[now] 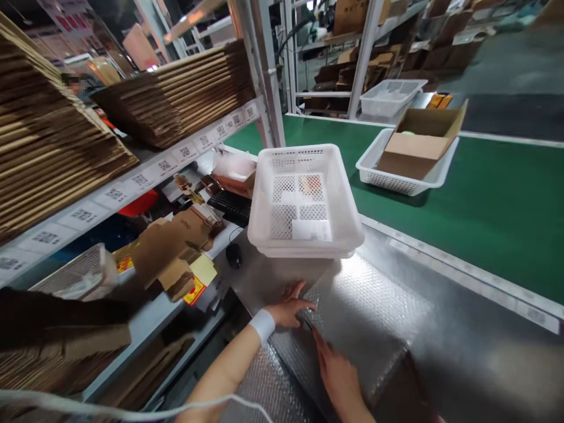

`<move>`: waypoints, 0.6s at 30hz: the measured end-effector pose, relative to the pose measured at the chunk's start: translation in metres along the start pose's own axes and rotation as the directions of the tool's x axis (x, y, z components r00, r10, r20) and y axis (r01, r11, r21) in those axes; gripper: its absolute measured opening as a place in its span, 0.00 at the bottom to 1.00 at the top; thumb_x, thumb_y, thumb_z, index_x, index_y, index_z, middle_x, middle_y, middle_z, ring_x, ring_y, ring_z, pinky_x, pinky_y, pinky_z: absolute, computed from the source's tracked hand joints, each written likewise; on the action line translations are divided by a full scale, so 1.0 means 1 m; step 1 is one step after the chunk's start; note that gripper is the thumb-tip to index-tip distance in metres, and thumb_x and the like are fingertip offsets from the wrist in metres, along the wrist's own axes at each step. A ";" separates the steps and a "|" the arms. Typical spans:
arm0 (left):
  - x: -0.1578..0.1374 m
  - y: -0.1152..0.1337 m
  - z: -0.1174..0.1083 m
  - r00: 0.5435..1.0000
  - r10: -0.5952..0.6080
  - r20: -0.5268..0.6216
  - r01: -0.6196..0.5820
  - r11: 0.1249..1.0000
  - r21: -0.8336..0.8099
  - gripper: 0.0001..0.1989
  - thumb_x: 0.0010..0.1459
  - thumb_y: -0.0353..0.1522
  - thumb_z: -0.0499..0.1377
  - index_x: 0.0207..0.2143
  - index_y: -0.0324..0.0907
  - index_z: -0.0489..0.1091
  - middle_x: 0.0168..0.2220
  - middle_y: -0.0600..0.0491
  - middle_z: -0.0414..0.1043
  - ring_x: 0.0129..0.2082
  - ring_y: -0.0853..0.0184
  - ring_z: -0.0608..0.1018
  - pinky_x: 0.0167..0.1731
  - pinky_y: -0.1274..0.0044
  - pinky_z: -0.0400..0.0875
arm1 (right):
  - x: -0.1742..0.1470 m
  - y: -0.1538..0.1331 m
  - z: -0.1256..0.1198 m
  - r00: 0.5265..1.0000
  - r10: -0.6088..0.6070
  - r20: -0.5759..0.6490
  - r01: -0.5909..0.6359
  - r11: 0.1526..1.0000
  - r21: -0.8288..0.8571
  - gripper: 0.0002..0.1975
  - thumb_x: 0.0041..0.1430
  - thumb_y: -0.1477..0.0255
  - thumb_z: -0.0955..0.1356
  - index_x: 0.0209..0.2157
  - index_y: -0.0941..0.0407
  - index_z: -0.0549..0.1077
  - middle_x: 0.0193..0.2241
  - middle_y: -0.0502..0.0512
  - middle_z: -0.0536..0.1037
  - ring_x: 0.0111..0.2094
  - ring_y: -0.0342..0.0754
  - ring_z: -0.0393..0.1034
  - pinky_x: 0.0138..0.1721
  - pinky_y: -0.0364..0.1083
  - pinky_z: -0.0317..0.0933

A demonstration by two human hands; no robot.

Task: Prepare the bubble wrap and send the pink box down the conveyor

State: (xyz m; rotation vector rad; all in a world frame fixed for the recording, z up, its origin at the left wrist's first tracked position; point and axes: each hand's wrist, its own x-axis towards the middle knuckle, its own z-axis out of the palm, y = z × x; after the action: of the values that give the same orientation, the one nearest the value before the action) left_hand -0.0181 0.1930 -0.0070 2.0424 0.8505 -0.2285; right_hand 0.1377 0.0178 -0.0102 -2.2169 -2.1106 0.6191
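Note:
My left hand, with a white wristband, rests fingers spread on a sheet of bubble wrap that lies over the metal worktop. My right hand lies flat on the same sheet a little nearer to me, fingers together and pointing toward the left hand. Both hands press on the wrap without gripping it. Just beyond them stands a stack of white plastic baskets, the top one holding a small paper slip.
A green conveyor belt runs at the right, carrying a white basket with an open cardboard box. Shelves of flat cardboard stand at the left. A mouse, keyboard and folded cartons lie on the lower shelf.

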 end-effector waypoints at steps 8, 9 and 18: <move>-0.006 0.005 -0.003 1.000 -0.030 -0.001 0.030 0.999 0.010 0.37 0.50 0.22 0.69 0.63 0.52 0.75 0.82 0.46 0.26 0.80 0.40 0.33 0.76 0.45 0.30 | 0.030 -0.028 -0.030 0.977 0.044 0.210 -0.026 0.996 -0.087 0.33 0.72 0.83 0.55 0.73 0.49 0.61 0.52 0.59 0.86 0.41 0.58 0.85 0.40 0.54 0.82; -0.006 0.005 -0.003 0.999 -0.036 0.004 0.036 0.999 0.010 0.38 0.50 0.23 0.70 0.63 0.52 0.74 0.82 0.45 0.26 0.80 0.40 0.32 0.76 0.46 0.30 | 0.031 -0.029 -0.028 0.977 0.046 0.207 -0.028 0.996 -0.088 0.34 0.72 0.83 0.55 0.73 0.49 0.60 0.52 0.59 0.86 0.41 0.58 0.85 0.40 0.54 0.82; -0.009 0.006 -0.007 0.998 -0.053 0.040 0.053 0.999 0.014 0.39 0.51 0.25 0.71 0.65 0.56 0.73 0.82 0.50 0.24 0.80 0.40 0.32 0.75 0.44 0.28 | 0.010 -0.012 -0.008 0.989 0.054 0.139 -0.044 0.997 -0.071 0.37 0.66 0.87 0.58 0.71 0.47 0.65 0.49 0.59 0.87 0.35 0.56 0.85 0.34 0.49 0.80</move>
State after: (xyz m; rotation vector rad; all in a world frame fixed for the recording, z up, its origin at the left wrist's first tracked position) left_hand -0.0224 0.1920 0.0050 2.0226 0.8808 -0.3044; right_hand 0.1286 0.0306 -0.0018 -2.3327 -2.1779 0.7388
